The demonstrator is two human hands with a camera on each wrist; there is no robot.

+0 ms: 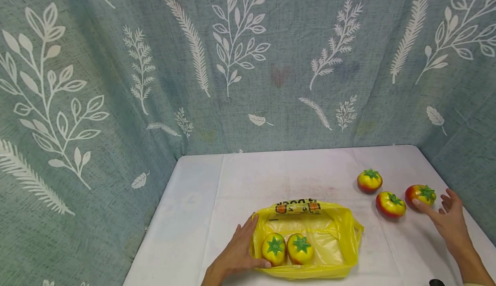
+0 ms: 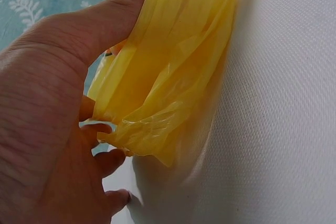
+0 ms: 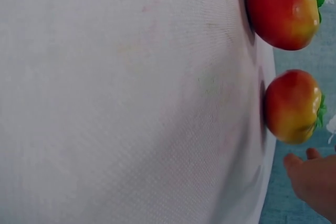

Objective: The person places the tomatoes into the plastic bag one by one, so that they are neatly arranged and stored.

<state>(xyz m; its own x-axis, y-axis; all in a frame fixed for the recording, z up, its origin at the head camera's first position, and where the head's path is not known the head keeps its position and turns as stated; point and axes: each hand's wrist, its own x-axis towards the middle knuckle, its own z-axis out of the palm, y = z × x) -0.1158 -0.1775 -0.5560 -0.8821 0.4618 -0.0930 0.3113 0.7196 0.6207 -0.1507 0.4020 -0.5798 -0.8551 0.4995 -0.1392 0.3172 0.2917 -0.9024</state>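
Note:
A yellow plastic bag (image 1: 333, 273) lies with its mouth spread at the front of the table, holding two red-and-yellow tomatoes (image 1: 274, 249) with green star-shaped tops. My left hand (image 1: 238, 249) grips the bag's left end, its thumb over the front rim and its fingers along the far side. In the left wrist view, folds of the yellow plastic (image 2: 163, 72) lie against the thumb. At the right, my right hand (image 1: 449, 219) is beside a tomato (image 1: 420, 196), fingers spread around its right side. Whether the thumb touches it I cannot tell. The right wrist view shows that tomato (image 3: 294, 106) apart from the visible fingertips.
Two more tomatoes, one in front (image 1: 390, 205) and one farther back (image 1: 370, 181), sit between the bag and my right hand. A white cloth (image 1: 193, 200) covers the table. Patterned green curtains (image 1: 286, 62) stand behind and at both sides. A small black object (image 1: 436, 282) shows at the bottom edge.

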